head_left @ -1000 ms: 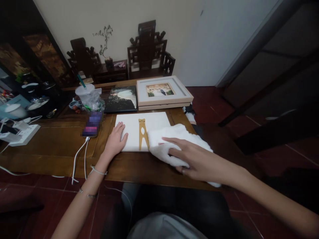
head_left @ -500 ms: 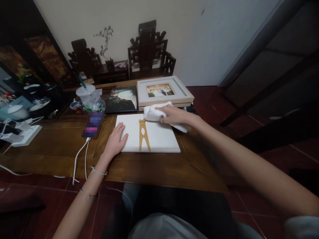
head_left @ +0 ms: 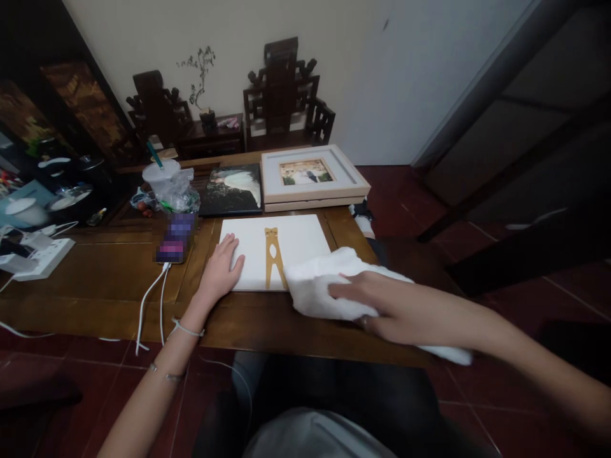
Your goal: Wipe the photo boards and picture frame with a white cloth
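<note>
A white rectangular panel (head_left: 248, 254), perhaps the back of a picture frame, lies flat on the wooden table. Fixed along its middle is a gold-brown A-shaped stand leg (head_left: 273, 254). My left hand (head_left: 222, 267) rests with fingers stretched out on the panel's left edge. In my right hand (head_left: 382, 305) is a bunched white cloth (head_left: 324, 283), gripped over the panel's near right corner and hiding it. Part of the cloth trails out below the wrist. The right hand is slightly blurred.
Behind the panel, stacked framed pictures (head_left: 315, 181) stand beside a dark photo panel (head_left: 231, 189). Left of it are a phone (head_left: 175, 238) with a white cable, a plastic cup (head_left: 162, 175) with a straw, and a power strip (head_left: 45, 261). Dark wooden chairs (head_left: 281, 95) line the wall.
My right hand has swept the white cloth from the panel's far edge toward me and right, to the near right corner. My left hand stays on the panel's left edge.
</note>
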`<state>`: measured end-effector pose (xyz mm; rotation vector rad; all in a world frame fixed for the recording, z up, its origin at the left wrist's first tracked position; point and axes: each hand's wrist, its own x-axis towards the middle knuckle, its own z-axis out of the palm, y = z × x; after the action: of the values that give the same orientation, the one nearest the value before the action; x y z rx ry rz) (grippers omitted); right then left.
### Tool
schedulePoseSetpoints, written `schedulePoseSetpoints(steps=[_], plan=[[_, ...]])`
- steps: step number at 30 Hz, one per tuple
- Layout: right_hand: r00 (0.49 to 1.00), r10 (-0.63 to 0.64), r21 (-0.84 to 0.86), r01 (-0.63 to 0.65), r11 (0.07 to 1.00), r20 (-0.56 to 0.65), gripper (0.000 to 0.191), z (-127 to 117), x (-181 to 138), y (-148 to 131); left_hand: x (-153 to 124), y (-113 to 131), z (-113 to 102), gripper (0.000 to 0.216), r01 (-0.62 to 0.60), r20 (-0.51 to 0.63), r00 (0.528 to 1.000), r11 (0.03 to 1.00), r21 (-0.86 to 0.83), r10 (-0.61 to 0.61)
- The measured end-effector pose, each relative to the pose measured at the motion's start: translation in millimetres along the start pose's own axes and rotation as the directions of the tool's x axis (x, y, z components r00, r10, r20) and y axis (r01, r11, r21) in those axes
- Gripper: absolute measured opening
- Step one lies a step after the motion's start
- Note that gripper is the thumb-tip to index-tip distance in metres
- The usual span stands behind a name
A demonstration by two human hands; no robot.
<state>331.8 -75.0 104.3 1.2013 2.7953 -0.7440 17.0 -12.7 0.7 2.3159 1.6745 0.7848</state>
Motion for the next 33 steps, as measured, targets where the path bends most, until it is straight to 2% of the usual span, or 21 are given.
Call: schedulePoseSetpoints(steps=[2, 4, 8, 11, 14, 17, 21, 24, 26, 29, 33], plan=[[0.999, -0.031, 0.053, 0.031, 0.998, -0.01, 0.032, -6.1, 0.5, 7.9, 0.1, 0.2, 0.1, 0.045, 0.0, -0.001, 1.0, 1.0, 0.005, 0.0], [0.996, -0.053, 0.083, 0.059, 0.995, -0.07, 0.026, -12.2, 15.4, 24.3, 0.3, 0.4, 0.2, 0.045, 0.004, -0.002, 1.0, 1.0, 0.006, -0.004], [0.964, -0.005, 0.033, 0.015, 0.999, -0.265, 0.026, -16.4, 73.9, 53.2, 0.8, 0.6, -0.5, 0.045, 0.008, -0.003, 1.0, 1.0, -0.006, -0.008], [0.929, 0.094, -0.013, -0.106, 0.994, -0.358, 0.04, -11.1, 115.7, 49.8, 0.9, 0.5, -1.8, 0.045, -0.003, -0.004, 1.0, 1.0, -0.012, 0.003], [0.939, 0.091, -0.092, -0.128, 0.988, -0.333, 0.055, 1.4, 133.2, 31.2, 0.6, 0.3, -2.8, 0.045, -0.009, -0.008, 1.0, 1.0, -0.017, 0.008], [0.962, 0.033, -0.159, -0.078, 0.984, -0.269, 0.061, 20.6, 121.7, 14.8, 0.2, 0.9, -3.1, 0.044, -0.012, -0.004, 1.0, 1.0, -0.015, 0.012], [0.98, -0.079, -0.139, 0.054, 0.989, -0.184, 0.067, 44.5, 76.0, 1.0, -0.1, 2.8, -2.5, 0.045, -0.002, 0.012, 1.0, 1.0, 0.009, 0.002], [0.976, -0.185, -0.11, 0.172, 0.979, -0.116, 0.067, 48.1, 38.7, -11.9, 0.1, 3.7, -2.0, 0.045, 0.001, 0.013, 1.0, 1.0, 0.022, -0.002], [0.979, -0.198, -0.077, 0.193, 0.978, -0.059, 0.064, 42.3, 22.6, -18.6, 0.2, 3.8, -1.7, 0.045, -0.001, 0.01, 1.0, 1.0, 0.023, 0.001], [0.992, -0.116, -0.027, 0.115, 0.993, -0.05, 0.063, 28.4, 21.0, -15.7, 0.3, 2.9, -1.4, 0.045, -0.005, 0.005, 1.0, 1.0, 0.017, 0.005], [0.979, -0.005, -0.069, -0.009, 0.998, -0.204, 0.066, 14.8, 58.1, 8.7, 0.4, 1.0, -0.9, 0.043, -0.01, -0.008, 1.0, 1.0, -0.003, 0.01]])
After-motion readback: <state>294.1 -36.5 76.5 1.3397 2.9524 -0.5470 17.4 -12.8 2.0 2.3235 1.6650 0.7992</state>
